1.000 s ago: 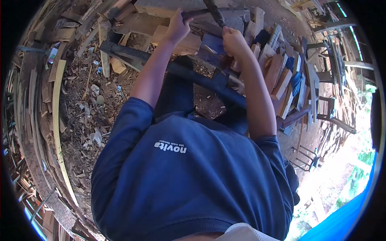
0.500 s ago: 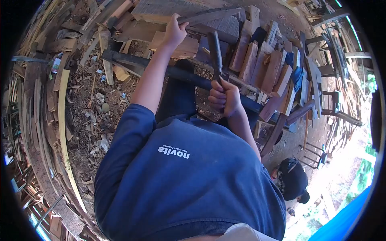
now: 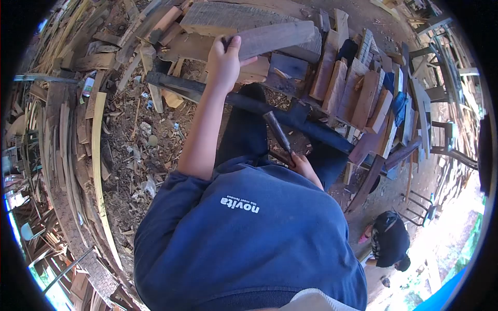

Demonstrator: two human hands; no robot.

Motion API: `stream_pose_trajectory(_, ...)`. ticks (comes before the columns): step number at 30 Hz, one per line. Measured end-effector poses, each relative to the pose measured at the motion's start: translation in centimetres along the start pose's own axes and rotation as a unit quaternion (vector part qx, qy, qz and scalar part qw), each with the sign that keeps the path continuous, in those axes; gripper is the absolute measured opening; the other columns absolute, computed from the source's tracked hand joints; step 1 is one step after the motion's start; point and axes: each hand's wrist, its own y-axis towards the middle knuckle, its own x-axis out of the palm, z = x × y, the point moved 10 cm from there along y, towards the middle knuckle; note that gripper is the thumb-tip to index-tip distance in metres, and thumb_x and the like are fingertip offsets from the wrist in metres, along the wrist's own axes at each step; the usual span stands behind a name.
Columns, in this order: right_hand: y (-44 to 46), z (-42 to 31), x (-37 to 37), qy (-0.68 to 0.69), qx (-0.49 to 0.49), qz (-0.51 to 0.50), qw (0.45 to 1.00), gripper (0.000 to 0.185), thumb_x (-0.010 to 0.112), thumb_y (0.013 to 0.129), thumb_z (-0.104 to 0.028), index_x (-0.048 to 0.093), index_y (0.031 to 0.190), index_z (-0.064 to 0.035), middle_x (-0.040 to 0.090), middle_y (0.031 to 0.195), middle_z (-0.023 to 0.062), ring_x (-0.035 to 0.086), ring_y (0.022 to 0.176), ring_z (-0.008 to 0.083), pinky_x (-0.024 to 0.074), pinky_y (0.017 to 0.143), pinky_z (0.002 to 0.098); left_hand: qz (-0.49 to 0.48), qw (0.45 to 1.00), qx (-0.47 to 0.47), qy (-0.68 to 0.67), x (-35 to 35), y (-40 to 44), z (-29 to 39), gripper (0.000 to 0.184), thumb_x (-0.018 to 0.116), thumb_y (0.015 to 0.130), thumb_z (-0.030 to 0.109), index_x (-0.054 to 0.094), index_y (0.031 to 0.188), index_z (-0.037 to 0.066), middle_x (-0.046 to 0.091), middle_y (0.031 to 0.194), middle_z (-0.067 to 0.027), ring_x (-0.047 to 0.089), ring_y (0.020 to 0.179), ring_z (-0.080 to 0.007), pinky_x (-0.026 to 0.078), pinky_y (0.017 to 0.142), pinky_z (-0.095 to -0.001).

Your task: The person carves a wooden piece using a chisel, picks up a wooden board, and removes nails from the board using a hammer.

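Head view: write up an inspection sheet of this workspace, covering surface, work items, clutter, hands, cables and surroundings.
Surface: ground visibly littered.
Work items: wooden piece, raised in front; dark tool, exact kind unclear.
Clutter: wood blocks crowded side by side at right; long pale strip at left.
Hands: left hand grips the wooden piece by one end; right hand holds the dark tool low, near the body.
Cables: nothing seen.
Surroundings: another person bends over at lower right.
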Motion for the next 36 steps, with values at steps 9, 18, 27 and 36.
stream_pose_trajectory(9,4.0,1.1,-2.8,-0.216,-0.093,0.111,0.966,0.055,0.046,0.096,-0.047,0.060,0.084,0.0043,0.060,0.071,0.0104,0.053,0.072,0.0178,0.0437,0.066,0.0389,-0.101,0.993,0.040,-0.045,2.8,-7.2,6.3,0.021,0.047,0.100,0.021,0.045,0.105,0.001,0.058,0.101,-0.0134,0.066,0.083,-0.0247,0.062,0.066,-0.0388)
stream_pose_trajectory(18,-1.3,-4.2,-2.9,-0.113,-0.260,0.165,0.945,0.038,0.044,0.101,-0.031,0.055,0.081,-0.0012,0.050,0.067,0.0019,0.046,0.065,0.0123,0.0396,0.059,0.0310,-0.026,0.961,-0.121,-0.249,1.7,-7.6,-2.1,0.035,0.051,0.098,0.026,0.050,0.122,-0.001,0.062,0.113,-0.0142,0.064,0.098,-0.0266,0.059,0.081,-0.0411)
stream_pose_trajectory(27,-9.5,-18.4,-8.1,-0.193,-0.337,0.438,0.811,0.028,0.047,0.097,-0.021,0.053,0.087,0.0036,0.060,0.075,0.0222,0.060,0.074,0.0402,0.0460,0.067,0.0434,0.104,0.926,-0.245,-0.267,-3.1,-13.0,-20.5,0.033,0.048,0.100,0.023,0.047,0.126,0.003,0.057,0.120,-0.0140,0.059,0.106,-0.0258,0.050,0.090,-0.0413)
stream_pose_trajectory(36,-9.7,-19.8,-9.8,-0.128,-0.331,0.470,0.808,0.049,0.063,0.087,-0.021,0.045,0.127,0.0015,0.061,0.113,0.0258,0.060,0.106,0.0377,0.0474,0.090,0.0419,-0.016,0.941,-0.277,-0.191,0.3,-15.7,-22.5,0.031,0.056,0.096,0.017,0.049,0.123,0.004,0.055,0.118,-0.0110,0.057,0.104,-0.0236,0.049,0.090,-0.0407)
